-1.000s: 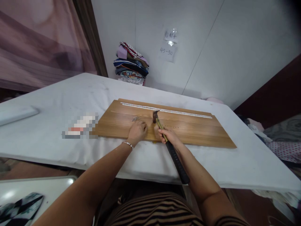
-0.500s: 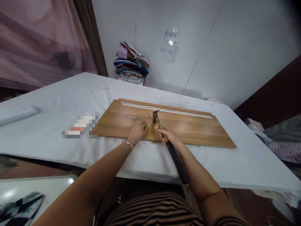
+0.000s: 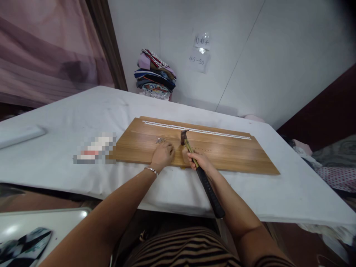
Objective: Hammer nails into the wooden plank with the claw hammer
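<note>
My right hand [image 3: 198,160] is wrapped round the yellow neck of a claw hammer [image 3: 207,183], its black grip reaching back along my forearm. The dark hammer head is over the middle of a brown wooden board [image 3: 241,158]. My left hand [image 3: 163,152], with a bracelet at the wrist, rests on the board left of the hammer head. Its fingers are curled, and what they hold, if anything, is hidden. Just beyond that hand lies a small pile of nails [image 3: 160,140]. A row of small dark nail points [image 3: 205,150] runs rightward from the hammer.
Two white strips [image 3: 197,129] with markings lie along the board's far edge. A white cloth covers the table [image 3: 91,111]. Folded fabrics [image 3: 155,76] are stacked against the wall. A blurred-out item [image 3: 96,147] lies left of the board, and a white object [image 3: 20,135] farther left.
</note>
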Motion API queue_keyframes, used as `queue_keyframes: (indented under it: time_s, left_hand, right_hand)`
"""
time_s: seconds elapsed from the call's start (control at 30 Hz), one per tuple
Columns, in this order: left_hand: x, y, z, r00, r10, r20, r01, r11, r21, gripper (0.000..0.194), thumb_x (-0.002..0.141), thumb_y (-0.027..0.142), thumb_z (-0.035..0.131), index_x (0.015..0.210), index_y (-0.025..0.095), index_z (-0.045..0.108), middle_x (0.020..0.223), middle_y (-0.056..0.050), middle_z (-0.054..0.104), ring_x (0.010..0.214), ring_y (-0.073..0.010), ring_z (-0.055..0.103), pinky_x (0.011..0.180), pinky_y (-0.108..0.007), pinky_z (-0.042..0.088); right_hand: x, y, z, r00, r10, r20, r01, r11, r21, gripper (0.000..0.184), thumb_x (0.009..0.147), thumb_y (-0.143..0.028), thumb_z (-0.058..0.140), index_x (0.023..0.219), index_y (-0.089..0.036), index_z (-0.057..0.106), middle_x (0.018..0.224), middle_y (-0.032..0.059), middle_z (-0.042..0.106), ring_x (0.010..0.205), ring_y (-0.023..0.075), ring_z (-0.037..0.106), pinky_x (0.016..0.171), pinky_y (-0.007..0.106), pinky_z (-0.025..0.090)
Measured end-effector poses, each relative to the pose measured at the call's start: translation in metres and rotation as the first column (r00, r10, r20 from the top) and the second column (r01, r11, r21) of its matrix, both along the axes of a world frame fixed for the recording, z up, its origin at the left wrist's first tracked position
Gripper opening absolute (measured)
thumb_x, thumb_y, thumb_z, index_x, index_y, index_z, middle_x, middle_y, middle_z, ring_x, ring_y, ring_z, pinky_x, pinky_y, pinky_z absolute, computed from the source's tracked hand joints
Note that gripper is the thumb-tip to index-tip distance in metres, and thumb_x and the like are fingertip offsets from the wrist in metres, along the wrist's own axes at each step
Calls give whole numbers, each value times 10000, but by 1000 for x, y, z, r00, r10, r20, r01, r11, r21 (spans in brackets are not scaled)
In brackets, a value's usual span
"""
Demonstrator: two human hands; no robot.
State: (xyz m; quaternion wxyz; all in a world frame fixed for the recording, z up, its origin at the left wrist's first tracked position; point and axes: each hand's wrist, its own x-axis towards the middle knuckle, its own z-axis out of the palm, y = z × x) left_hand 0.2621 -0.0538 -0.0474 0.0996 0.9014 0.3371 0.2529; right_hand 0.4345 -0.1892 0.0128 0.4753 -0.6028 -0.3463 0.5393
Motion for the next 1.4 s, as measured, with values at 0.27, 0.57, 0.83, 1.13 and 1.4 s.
queue_keyframes:
  time_s: [0.27,0.57,0.83,1.13,1.4]
  left_hand:
    - [0,1,1,1000,-15,-13,15,1000,6,301,994,217,520,816,194,762,1027,-123,770,1017,-267,676,992,-424,540]
    - [0,-1,2,1000,5,-17,-5,1000,-5,301,995,215,519,813,193,758,1028,-129,765,1008,-270,673,983,-429,539]
    - [0,-2,4,1000,3,-30,-3,1000,-8,303,992,217,517,818,188,764,1030,-130,773,1020,-272,684,989,-425,541]
    - [0,-2,5,1000,4,-22,-4,1000,-19,292,984,220,529,814,203,765,1042,-121,777,1028,-269,687,989,-422,542]
    - [-1,0,2,1000,-8,-6,8,1000,-29,301,985,221,519,812,194,764,1044,-138,766,1006,-282,673,984,-454,541]
  right_hand:
    - [-1,0,1,1000,-16,-20,16,1000,10,312,770,-442,742,706,-239,513,475,-82,502,351,71,416,375,203,317]
    - [2,1,-1,1000,21,8,-21,1000,-13,341,780,-474,723,653,-239,511,428,-72,470,351,75,401,379,203,315]
    - [1,1,1,1000,-8,-17,8,1000,-22,323,764,-448,746,693,-238,512,468,-80,494,354,74,416,382,205,326]
    - [0,1,2,1000,-8,7,7,1000,2,320,760,-471,717,675,-244,507,445,-69,484,361,82,419,380,206,313]
    - [0,0,3,1000,-10,-6,10,1000,10,272,752,-429,696,677,-241,514,475,-65,508,372,80,417,384,210,324]
